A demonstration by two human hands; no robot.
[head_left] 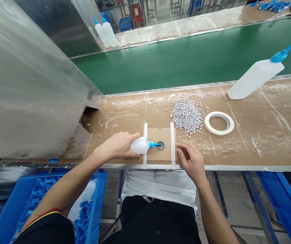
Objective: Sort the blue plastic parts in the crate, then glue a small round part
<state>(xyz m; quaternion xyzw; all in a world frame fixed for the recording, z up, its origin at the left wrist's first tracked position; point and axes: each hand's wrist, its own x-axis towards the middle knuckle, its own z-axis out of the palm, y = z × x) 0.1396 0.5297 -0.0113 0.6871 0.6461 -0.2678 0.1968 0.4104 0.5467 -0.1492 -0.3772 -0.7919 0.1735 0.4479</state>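
Observation:
My left hand (122, 145) is wrapped round a white squeeze bottle (139, 145) with a blue nozzle, tipped on its side. Its nozzle tip points right and lies over a small dark round disc (160, 145). The disc rests on a square of cardboard (160, 156), which two strips of white tape (173, 145) hold to the table. At the cardboard's right edge is my right hand (191, 159), fingers curled with thumb and forefinger close together; whether anything is between them is hidden. Beyond it lies a pile of small grey-white pieces (186, 116).
A roll of masking tape (219, 132) lies right of the pile. Another blue-tipped bottle (256, 79) stands farther right. Behind the table runs a green conveyor belt (186, 61). A metal housing (33, 88) rises at left. Below it, a blue crate (101, 196) holds blue parts.

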